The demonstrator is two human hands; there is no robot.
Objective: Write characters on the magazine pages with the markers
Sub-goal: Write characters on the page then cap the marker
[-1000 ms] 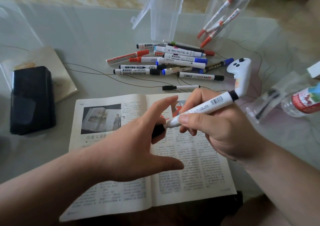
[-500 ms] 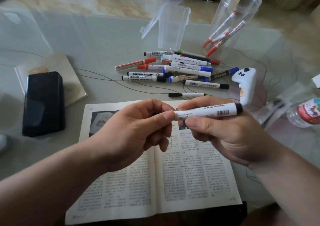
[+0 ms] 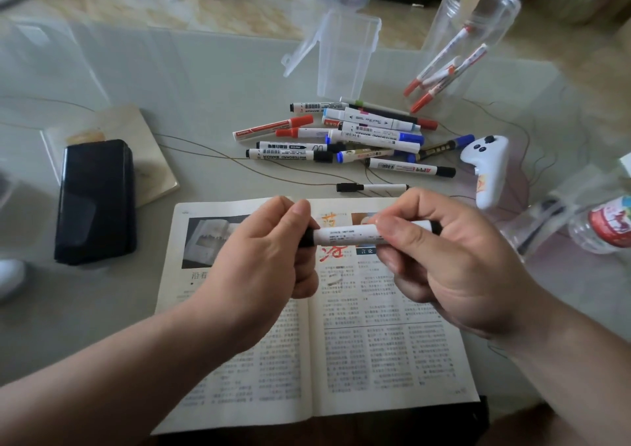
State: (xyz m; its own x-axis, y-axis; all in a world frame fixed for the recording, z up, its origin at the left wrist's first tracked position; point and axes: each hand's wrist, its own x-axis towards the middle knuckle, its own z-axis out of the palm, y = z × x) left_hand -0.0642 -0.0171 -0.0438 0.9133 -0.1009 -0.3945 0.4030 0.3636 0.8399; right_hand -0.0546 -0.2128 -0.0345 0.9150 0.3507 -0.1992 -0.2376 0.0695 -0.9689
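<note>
So the white marker (image 3: 348, 235) is held level over the top half of the open magazine (image 3: 375, 360). The left hand (image 3: 259, 258) pinches its black cap (image 3: 307, 237) with thumb and curled fingers, and the right hand (image 3: 444, 261) is wrapped around the barrel. 0.5 s back the left fingers hid that cap end, now it shows.

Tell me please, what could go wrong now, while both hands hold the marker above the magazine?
1. The left hand pinches the black cap while the right hand grips the marker; if the cap comes free with a jerk, the tip may stain a hand or the magazine below.
2. Such a jerk might swing the right arm into the plastic bottle close on the right.
</note>
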